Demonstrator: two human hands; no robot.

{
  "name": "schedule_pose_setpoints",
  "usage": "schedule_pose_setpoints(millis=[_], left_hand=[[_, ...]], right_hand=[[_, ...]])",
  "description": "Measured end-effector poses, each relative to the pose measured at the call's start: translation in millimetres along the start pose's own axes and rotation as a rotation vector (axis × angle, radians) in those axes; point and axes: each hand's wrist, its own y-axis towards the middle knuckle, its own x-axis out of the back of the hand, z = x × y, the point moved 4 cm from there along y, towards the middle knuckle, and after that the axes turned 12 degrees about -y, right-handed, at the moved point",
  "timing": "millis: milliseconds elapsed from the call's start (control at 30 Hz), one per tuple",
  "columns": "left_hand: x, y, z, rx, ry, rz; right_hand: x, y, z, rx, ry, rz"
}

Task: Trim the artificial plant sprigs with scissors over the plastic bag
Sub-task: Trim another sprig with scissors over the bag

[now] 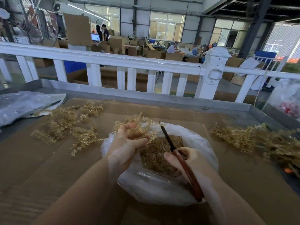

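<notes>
holding a golden-tan artificial plant sprig (138,127) in curled fingers, left hand (128,143) sits above the open clear plastic bag (162,184) of tan trimmings. right hand (191,164) grips red-handled scissors (178,156), blades closed, pointing at the sprig. loose sprigs (68,127) lie left; another heap (259,140) right, on brown cardboard (48,168).

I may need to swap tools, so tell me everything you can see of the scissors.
The scissors have dark, narrow blades and reddish-brown handles. The blades look closed, pointing up and away over the open plastic bag of trimmings. The right hand grips the handles; the tip sits near the sprig held by the left hand. Any contact there is unclear.
</notes>
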Motion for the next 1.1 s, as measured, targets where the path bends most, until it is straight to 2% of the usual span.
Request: schedule_pose_setpoints(millis=[133, 333, 467, 567, 667, 733, 800, 933, 1100], left_hand=[[-2.6, -0.3, -5.3, 0.071, -0.207, 0.016], [5.3, 2.7, -20.4, -0.055, -0.218, -0.168], [13.2, 5.2, -26.0, -0.064, -0.142, -0.262], [13.2, 7.1, -21.1, -0.005, -0.221, -0.269], [8.1, 7.2, -9.5, 0.136, -0.287, -0.181], [5.4, 5.7, -5.0, 0.17, -0.268, -0.113], [1.3, 2.8, -3.3, 0.153, -0.186, -0.042], [-10.0, -4.1, -4.1, 0.031, 0.148, 0.064], [-24.7, -9.8, -1.4, 0.003, 0.333, 0.219]], right_hand=[[2.7, -0.3, -3.0, -0.044, -0.011, 0.035], [2.2, -0.5, -1.9, 0.025, -0.163, 0.097], [0.7, -4.7, 2.8, 0.101, -0.228, 0.179], [-1.5, -5.2, 3.5, 0.134, -0.228, 0.159], [-1.6, -4.4, 2.7, 0.144, -0.143, 0.106], [-0.4, -4.5, 2.2, 0.14, -0.066, 0.052], [1.9, -3.9, 3.0, 0.139, 0.004, -0.038], [5.3, -0.8, 8.8, 0.144, 0.075, -0.21], [2.1, 10.0, 17.5, 0.158, 0.034, -0.264]])
